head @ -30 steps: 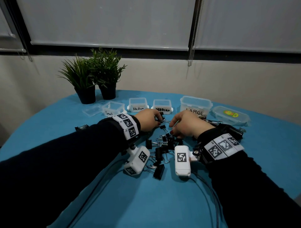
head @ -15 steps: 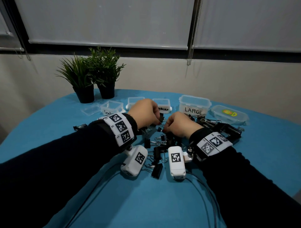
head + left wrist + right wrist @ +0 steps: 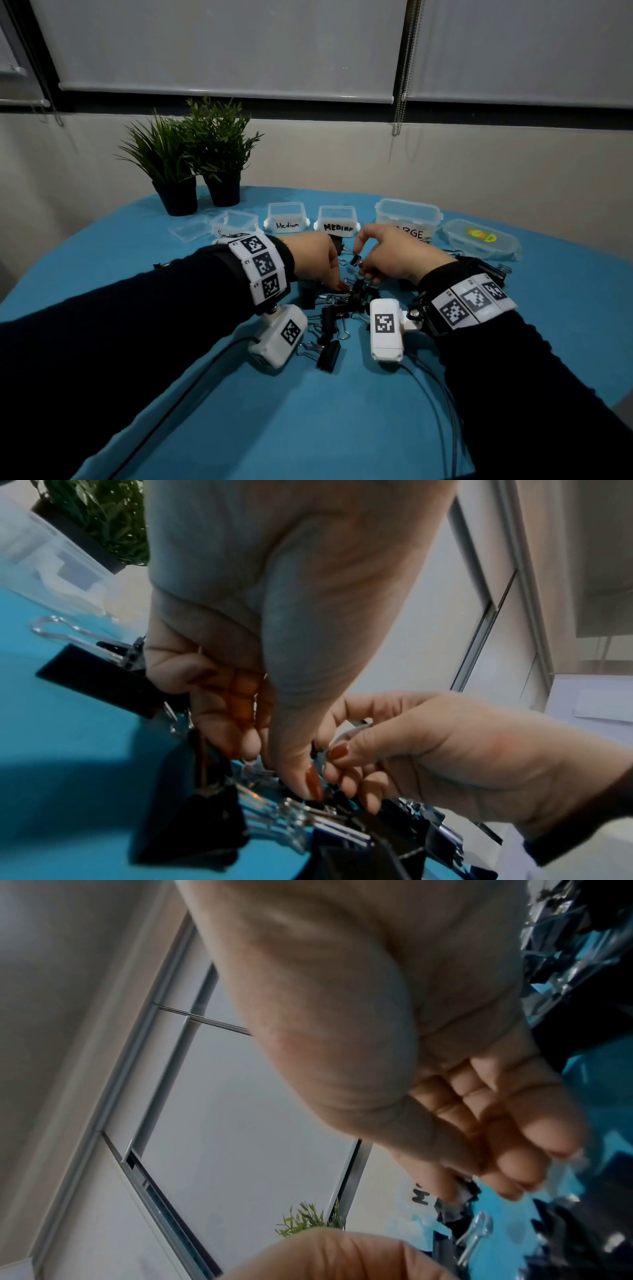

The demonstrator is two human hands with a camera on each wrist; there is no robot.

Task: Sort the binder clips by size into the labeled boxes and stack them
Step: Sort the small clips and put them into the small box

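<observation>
here, at the middle of the head view, our right hand [image 3: 394, 257] pinches a small binder clip [image 3: 356, 259] between thumb and forefinger, lifted just above the pile of binder clips [image 3: 337, 310] on the blue table [image 3: 342, 428]. our left hand [image 3: 317, 260] curls down into the pile, thumb tip touching clips; we cannot tell what it holds. behind, upper centre, stand 2 medium boxes [image 3: 287, 219] and the large box [image 3: 407, 216].

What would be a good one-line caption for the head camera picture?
Two hands, left hand and right hand, pick through black metal binder clips on a blue table before labelled clear plastic boxes.
</observation>
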